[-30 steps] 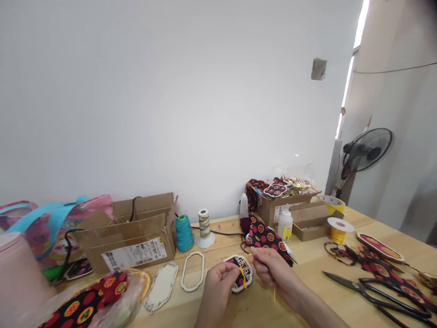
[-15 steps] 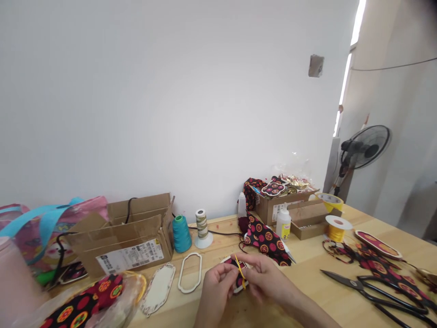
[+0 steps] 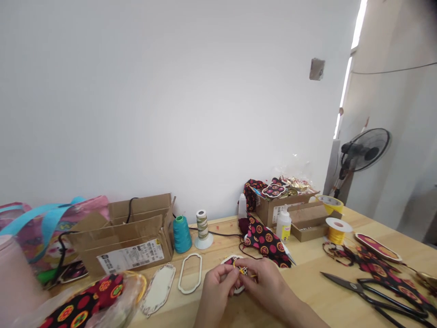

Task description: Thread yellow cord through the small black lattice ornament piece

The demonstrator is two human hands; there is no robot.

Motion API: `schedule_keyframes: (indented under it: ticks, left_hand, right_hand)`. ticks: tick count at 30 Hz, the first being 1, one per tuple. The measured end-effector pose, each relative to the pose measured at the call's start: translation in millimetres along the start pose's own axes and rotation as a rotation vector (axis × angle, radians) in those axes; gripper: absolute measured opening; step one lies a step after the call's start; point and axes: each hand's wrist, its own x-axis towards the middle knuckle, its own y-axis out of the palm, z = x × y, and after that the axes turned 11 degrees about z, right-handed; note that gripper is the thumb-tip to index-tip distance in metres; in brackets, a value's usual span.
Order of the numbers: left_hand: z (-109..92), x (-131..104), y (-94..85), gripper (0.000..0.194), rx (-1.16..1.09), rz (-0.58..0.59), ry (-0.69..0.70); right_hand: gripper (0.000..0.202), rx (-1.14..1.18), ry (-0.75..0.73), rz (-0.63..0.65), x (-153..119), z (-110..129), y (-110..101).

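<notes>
My left hand (image 3: 217, 288) and my right hand (image 3: 268, 283) meet over the table, thumbs and index fingers pinched close together. Between their fingertips is a thin yellow cord (image 3: 241, 270), bunched small, and both hands grip it. Under the fingers lies a dark patterned fabric piece with a pale scalloped frame (image 3: 224, 261); the hands cover most of it. Left of my hands rest an open pale frame (image 3: 180, 286) and a white plaque with a patterned edge (image 3: 159, 289). Black scissors (image 3: 358, 288) lie to the right.
Behind stand a teal thread cone (image 3: 182, 234), a camouflage-coloured thread cone (image 3: 202, 225), a glue bottle (image 3: 283, 226) and patterned fabric (image 3: 264, 241). Cardboard boxes (image 3: 136, 237) flank them. A yellow cord spool (image 3: 336, 234) sits right; bagged fabric (image 3: 85, 300) lies left.
My right index finger has bent down from its stretched position, and the right hand has drawn in toward the left. The yellow cord, earlier a standing loop, is now gathered between the fingertips.
</notes>
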Motion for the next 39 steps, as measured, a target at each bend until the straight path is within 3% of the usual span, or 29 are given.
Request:
schedule_keyframes:
  ticks: [8, 24, 32, 39]
  left_hand:
    - [-8.1, -5.3, 2.2, 0.016, 0.033, -0.081, 0.026]
    - [-8.8, -5.6, 1.0, 0.007, 0.014, -0.129, 0.082]
    - [-7.1, -5.5, 1.3, 0.029, -0.038, -0.068, 0.102]
    - [-7.8, -5.7, 4.4, 0.028, -0.044, -0.041, 0.071]
  right_hand:
    - [0.014, -0.144, 0.073, -0.065, 0.7, -7.1, 0.4]
    - [0.014, -0.166, 0.012, -0.024, -0.7, -2.5, -0.4]
    - [0.024, 0.117, -0.022, 0.018, 4.5, 1.0, -1.1]
    - [0.008, 0.326, -0.006, -0.126, 8.9, -1.9, 0.1]
